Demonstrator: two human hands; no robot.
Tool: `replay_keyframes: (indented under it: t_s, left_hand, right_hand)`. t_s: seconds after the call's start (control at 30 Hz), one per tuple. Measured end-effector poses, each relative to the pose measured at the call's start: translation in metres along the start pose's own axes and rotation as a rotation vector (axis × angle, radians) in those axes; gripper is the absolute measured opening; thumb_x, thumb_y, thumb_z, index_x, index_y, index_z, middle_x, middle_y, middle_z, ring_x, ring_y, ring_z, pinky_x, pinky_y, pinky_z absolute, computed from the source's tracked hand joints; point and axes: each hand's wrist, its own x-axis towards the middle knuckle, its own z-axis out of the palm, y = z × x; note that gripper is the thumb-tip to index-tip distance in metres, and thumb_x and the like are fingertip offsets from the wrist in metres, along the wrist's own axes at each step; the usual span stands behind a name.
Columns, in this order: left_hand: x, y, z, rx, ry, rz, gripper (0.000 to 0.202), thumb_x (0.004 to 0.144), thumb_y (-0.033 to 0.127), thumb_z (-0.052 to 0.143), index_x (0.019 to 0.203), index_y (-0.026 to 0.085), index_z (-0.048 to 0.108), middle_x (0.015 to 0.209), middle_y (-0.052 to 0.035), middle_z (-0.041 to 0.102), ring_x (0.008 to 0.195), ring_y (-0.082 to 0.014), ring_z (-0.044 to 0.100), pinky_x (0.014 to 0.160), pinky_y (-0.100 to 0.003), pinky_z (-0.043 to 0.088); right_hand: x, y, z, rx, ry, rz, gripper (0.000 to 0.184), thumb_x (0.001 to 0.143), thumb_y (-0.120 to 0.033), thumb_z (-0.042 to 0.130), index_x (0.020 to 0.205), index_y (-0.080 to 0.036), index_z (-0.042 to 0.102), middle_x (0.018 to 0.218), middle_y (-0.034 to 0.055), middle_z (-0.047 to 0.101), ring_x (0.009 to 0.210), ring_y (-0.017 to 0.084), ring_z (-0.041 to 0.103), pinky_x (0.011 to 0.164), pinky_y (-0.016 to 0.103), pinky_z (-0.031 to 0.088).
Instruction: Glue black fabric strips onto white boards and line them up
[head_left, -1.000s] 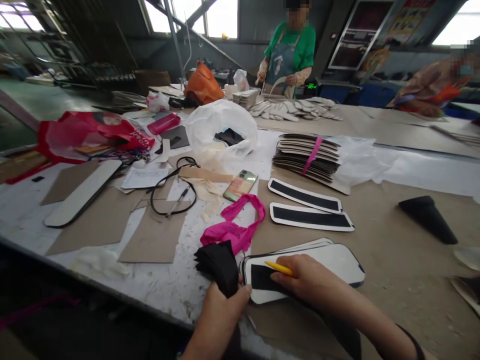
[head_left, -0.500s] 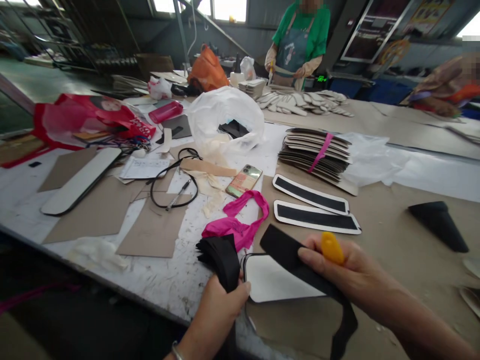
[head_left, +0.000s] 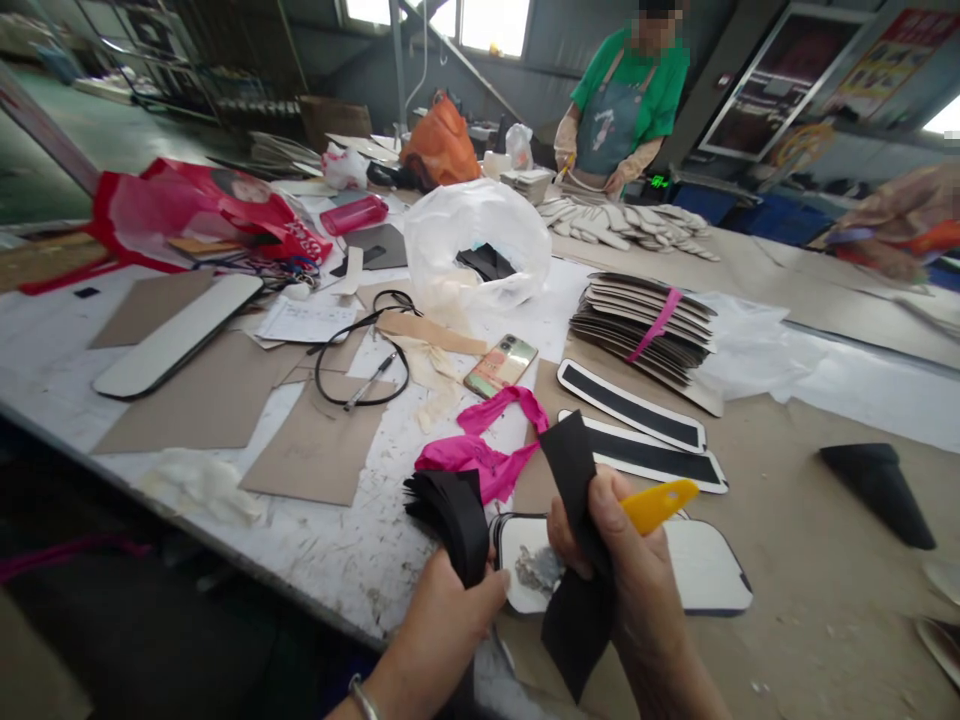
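At the near edge of the table (head_left: 814,610), the left hand (head_left: 450,625) has its fingers closed round a fanned bundle of black strips (head_left: 450,510), just left of the white panel (head_left: 705,578). Over the panel's left end, the right hand (head_left: 637,590) pinches one black strip (head_left: 574,465) and a yellow scraper (head_left: 658,503). Right of the panel, open tabletop runs to a black wedge (head_left: 881,490).

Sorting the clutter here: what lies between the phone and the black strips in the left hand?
In the head view, a crumpled pink band lies between the phone and the black strips.
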Motion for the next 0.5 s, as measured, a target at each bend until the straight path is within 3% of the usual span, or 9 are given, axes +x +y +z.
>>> replay_keyframes:
  t_s: [0.2, 0.37, 0.43, 0.5]
  left_hand:
    - [-0.001, -0.002, -0.003, 0.015, -0.040, 0.054, 0.004, 0.065, 0.019, 0.053, 0.064, 0.017, 0.049, 0.046, 0.0068, 0.041, 0.041, -0.0089, 0.039, 0.042, -0.021, 0.032]
    - [-0.002, 0.002, -0.002, 0.036, -0.023, -0.017, 0.004, 0.066, 0.014, 0.053, 0.070, 0.015, 0.052, 0.045, 0.0068, 0.042, 0.041, -0.0099, 0.041, 0.043, -0.021, 0.034]
    - [-0.002, 0.005, -0.002, 0.031, -0.027, -0.025, 0.005, 0.066, 0.014, 0.054, 0.070, 0.015, 0.052, 0.045, 0.0069, 0.043, 0.040, -0.0096, 0.040, 0.043, -0.021, 0.034]
    - [-0.003, 0.007, -0.003, 0.019, -0.027, -0.033, 0.005, 0.064, 0.014, 0.054, 0.068, 0.015, 0.052, 0.045, 0.0068, 0.043, 0.040, -0.0094, 0.040, 0.042, -0.021, 0.033]
  right_hand:
    - [0.004, 0.008, -0.008, -0.253, 0.026, 0.043, 0.039, 0.082, -0.056, 0.050, 0.069, -0.021, 0.039, 0.050, -0.0068, 0.038, 0.041, 0.007, 0.028, 0.038, 0.019, 0.020]
    - [-0.004, -0.020, -0.028, -0.568, 0.083, 0.078, 0.043, 0.082, -0.061, 0.043, 0.068, -0.021, 0.041, 0.055, -0.0053, 0.032, 0.048, 0.010, 0.030, 0.043, 0.022, 0.026]
    - [-0.005, -0.033, -0.035, -0.728, -0.035, 0.129, 0.044, 0.083, -0.061, 0.041, 0.066, -0.021, 0.041, 0.057, -0.0047, 0.031, 0.051, 0.011, 0.031, 0.046, 0.022, 0.029]
    - [-0.004, -0.044, -0.041, -0.857, -0.260, 0.209, 0.044, 0.083, -0.060, 0.040, 0.065, -0.020, 0.041, 0.059, -0.0042, 0.032, 0.054, 0.011, 0.031, 0.050, 0.023, 0.030]
